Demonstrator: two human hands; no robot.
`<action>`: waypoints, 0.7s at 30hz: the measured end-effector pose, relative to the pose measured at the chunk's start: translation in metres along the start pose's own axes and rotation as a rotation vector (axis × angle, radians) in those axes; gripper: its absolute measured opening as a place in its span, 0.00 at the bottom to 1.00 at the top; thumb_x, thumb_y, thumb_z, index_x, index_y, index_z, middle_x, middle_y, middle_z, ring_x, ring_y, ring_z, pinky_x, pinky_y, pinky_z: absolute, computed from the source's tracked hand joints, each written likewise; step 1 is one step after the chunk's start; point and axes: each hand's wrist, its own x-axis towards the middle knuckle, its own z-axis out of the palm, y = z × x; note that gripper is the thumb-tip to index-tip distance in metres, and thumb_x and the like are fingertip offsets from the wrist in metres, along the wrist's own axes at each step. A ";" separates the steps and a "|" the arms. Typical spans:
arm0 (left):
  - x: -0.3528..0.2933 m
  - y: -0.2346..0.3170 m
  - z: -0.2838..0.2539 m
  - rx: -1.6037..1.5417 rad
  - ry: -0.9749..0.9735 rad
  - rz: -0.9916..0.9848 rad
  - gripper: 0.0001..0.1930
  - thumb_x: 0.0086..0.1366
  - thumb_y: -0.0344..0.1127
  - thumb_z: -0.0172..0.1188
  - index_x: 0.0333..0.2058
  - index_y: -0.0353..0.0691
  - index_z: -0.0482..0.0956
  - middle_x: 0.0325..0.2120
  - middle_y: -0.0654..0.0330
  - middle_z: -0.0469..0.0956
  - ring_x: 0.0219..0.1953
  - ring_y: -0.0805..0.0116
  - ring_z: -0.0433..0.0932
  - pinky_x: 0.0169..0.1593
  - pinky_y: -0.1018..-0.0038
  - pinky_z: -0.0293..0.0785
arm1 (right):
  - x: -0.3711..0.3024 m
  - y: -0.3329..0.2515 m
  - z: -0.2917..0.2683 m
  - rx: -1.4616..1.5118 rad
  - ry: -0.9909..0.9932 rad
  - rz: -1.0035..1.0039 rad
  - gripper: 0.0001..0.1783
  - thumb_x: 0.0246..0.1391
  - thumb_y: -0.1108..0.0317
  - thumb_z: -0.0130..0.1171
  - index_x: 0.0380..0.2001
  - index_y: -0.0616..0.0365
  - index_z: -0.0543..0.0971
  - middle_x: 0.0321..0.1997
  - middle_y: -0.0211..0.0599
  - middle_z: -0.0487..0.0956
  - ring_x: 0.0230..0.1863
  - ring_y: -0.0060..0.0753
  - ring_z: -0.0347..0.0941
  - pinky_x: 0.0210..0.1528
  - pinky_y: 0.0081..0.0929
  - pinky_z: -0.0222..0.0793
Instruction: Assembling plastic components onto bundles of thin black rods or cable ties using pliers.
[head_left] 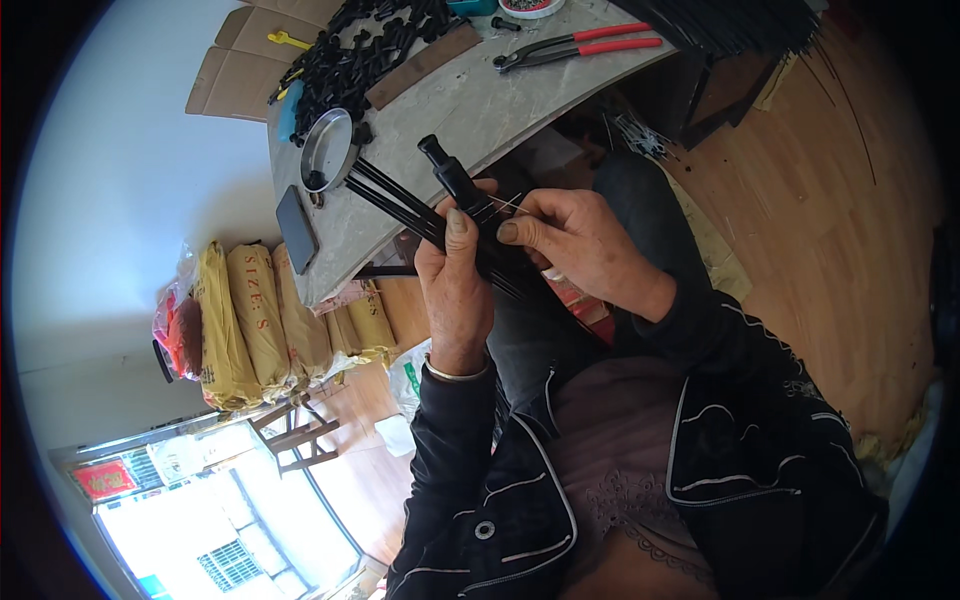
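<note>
My left hand [455, 290] is closed around a black tubular plastic part [455, 180] with a knobbed end, tilted up toward the table. Several thin black rods [395, 207] run through the same grip and stick out to the upper left. Close beside it, my right hand [595, 240] pinches a thin wire [511, 202] between thumb and forefinger, at the side of the tubular part. Both hands are above my lap, just off the table's near edge. My fingers hide where the wire meets the part.
On the grey table [430, 100] lie a heap of black plastic parts [350, 60], a brown strip [424, 65], red-handled pincers [580, 47], a round metal dish [328, 150] and a dark phone [296, 228]. Long black rods [745, 25] are bundled at right. Yellow-brown sacks [262, 315] stand left.
</note>
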 end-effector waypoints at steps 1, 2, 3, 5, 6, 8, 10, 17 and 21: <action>0.000 0.000 0.000 -0.013 0.002 -0.002 0.19 0.71 0.45 0.50 0.48 0.33 0.74 0.40 0.60 0.77 0.39 0.75 0.74 0.46 0.77 0.69 | 0.002 0.003 -0.001 0.072 -0.050 0.028 0.11 0.57 0.65 0.61 0.26 0.61 0.76 0.18 0.23 0.72 0.20 0.12 0.65 0.21 0.14 0.61; 0.000 -0.001 0.000 -0.027 0.004 -0.005 0.19 0.71 0.45 0.50 0.48 0.33 0.74 0.39 0.60 0.77 0.39 0.75 0.74 0.46 0.77 0.70 | 0.003 0.005 -0.002 0.144 -0.101 0.057 0.11 0.58 0.65 0.61 0.26 0.60 0.76 0.18 0.23 0.72 0.20 0.12 0.65 0.21 0.14 0.61; -0.001 0.000 -0.002 -0.030 0.002 0.000 0.19 0.71 0.45 0.50 0.48 0.33 0.74 0.39 0.60 0.77 0.39 0.75 0.74 0.46 0.77 0.70 | 0.004 0.002 -0.003 0.140 -0.100 0.053 0.11 0.58 0.65 0.61 0.26 0.60 0.76 0.18 0.23 0.72 0.20 0.12 0.65 0.21 0.14 0.61; -0.003 0.000 -0.007 -0.031 -0.046 0.003 0.19 0.71 0.44 0.50 0.49 0.32 0.74 0.38 0.60 0.78 0.39 0.74 0.75 0.46 0.77 0.70 | 0.004 -0.004 -0.005 0.232 -0.209 0.135 0.12 0.58 0.64 0.61 0.25 0.59 0.76 0.19 0.23 0.72 0.20 0.12 0.67 0.21 0.13 0.63; -0.003 0.000 -0.008 -0.031 -0.045 0.002 0.19 0.71 0.44 0.50 0.49 0.32 0.74 0.38 0.60 0.78 0.39 0.74 0.75 0.46 0.77 0.70 | 0.006 -0.002 -0.005 0.233 -0.209 0.136 0.12 0.58 0.64 0.61 0.25 0.59 0.76 0.19 0.23 0.72 0.20 0.12 0.67 0.21 0.13 0.63; -0.003 0.000 -0.008 -0.077 -0.053 -0.008 0.20 0.71 0.44 0.49 0.49 0.32 0.73 0.37 0.60 0.78 0.39 0.74 0.76 0.45 0.77 0.71 | 0.008 0.000 -0.004 0.279 -0.222 0.202 0.12 0.58 0.64 0.61 0.26 0.59 0.75 0.21 0.23 0.73 0.21 0.12 0.69 0.23 0.12 0.66; -0.004 0.003 -0.009 -0.080 -0.073 -0.009 0.19 0.71 0.44 0.49 0.49 0.32 0.73 0.37 0.60 0.78 0.39 0.74 0.76 0.46 0.77 0.71 | 0.009 0.000 -0.003 0.282 -0.226 0.232 0.11 0.57 0.64 0.62 0.28 0.58 0.75 0.21 0.22 0.73 0.20 0.12 0.69 0.24 0.12 0.67; -0.010 0.006 -0.011 -0.106 -0.089 -0.030 0.19 0.72 0.44 0.48 0.49 0.32 0.73 0.37 0.59 0.79 0.40 0.73 0.76 0.47 0.77 0.71 | 0.009 -0.002 -0.002 0.277 -0.223 0.213 0.13 0.55 0.67 0.63 0.40 0.58 0.71 0.34 0.26 0.75 0.33 0.14 0.72 0.32 0.15 0.73; -0.012 0.003 -0.006 -0.096 -0.028 -0.015 0.22 0.72 0.46 0.47 0.50 0.30 0.72 0.38 0.56 0.78 0.42 0.68 0.77 0.50 0.73 0.71 | 0.010 0.007 0.010 0.195 -0.144 0.006 0.16 0.56 0.70 0.61 0.46 0.61 0.71 0.40 0.28 0.74 0.43 0.17 0.71 0.43 0.17 0.73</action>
